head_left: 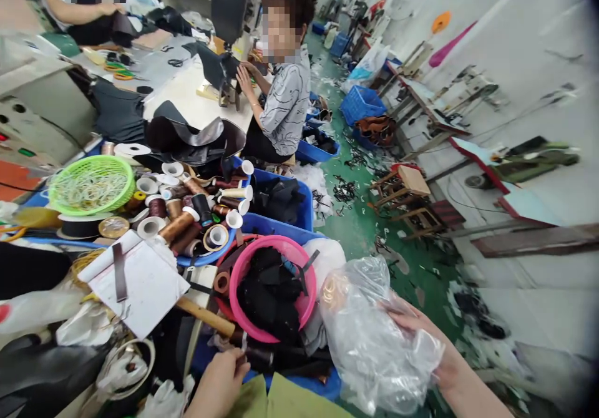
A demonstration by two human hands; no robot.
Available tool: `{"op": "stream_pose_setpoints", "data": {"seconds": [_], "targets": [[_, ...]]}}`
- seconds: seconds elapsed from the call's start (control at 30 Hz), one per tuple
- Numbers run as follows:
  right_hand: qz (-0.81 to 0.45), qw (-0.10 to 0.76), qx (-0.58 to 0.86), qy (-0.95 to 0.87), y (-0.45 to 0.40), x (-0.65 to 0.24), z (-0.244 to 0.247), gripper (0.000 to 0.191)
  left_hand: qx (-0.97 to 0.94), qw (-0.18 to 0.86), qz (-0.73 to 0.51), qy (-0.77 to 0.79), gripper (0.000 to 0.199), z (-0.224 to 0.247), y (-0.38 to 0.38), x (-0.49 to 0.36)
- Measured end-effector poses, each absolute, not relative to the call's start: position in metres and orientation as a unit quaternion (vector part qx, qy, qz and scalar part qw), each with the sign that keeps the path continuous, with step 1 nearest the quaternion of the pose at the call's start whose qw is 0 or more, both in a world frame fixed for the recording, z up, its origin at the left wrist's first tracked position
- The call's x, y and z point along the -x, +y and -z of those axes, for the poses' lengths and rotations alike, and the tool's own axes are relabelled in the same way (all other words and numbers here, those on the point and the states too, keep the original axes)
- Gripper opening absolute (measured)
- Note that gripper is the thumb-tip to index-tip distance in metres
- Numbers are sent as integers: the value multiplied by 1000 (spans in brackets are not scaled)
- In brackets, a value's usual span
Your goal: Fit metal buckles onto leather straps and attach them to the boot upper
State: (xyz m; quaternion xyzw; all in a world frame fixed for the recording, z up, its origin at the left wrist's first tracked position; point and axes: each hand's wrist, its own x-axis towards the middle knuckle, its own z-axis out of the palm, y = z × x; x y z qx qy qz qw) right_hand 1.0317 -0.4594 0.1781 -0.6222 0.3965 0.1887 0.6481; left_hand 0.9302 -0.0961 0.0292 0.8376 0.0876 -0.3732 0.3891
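Note:
My right hand grips a clear, crumpled plastic bag at the right, partly behind the film. Small yellowish rings show through the bag's upper left. My left hand, its fingers curled together, is low in the middle; whatever they hold, if anything, is hidden. Close to its fingertips lie a dark thread spool and a wooden handle. Between and beyond my hands sits a pink basket with black fabric pieces in it. Olive-green sheets lie nearest me.
Beyond are piled thread spools, a green basket and a white notepad. One co-worker sits at a sewing machine; another person's arm shows at upper left. Wooden stools stand on the scrap-strewn floor.

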Motion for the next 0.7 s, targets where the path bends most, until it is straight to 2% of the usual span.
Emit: {"op": "stream_pose_setpoints", "data": {"seconds": [0.17, 0.3, 0.4, 0.53, 0.7], "targets": [[-163, 679, 585, 412, -471, -1019, -177, 34, -787, 446, 406, 129, 17, 14, -127, -916], [-140, 710, 537, 433, -488, -1005, -169, 42, -746, 501, 362, 249, 17, 49, -143, -918], [-157, 711, 536, 427, -494, -997, -163, 36, -693, 550, 318, 340, 25, 69, -157, -918], [-224, 706, 551, 384, -493, -989, -159, 29, -626, 606, 260, 417, 38, 85, -175, -924], [-247, 725, 526, 370, -505, -986, -157, 35, -599, 615, 222, 461, 36, 85, -190, -939]]}}
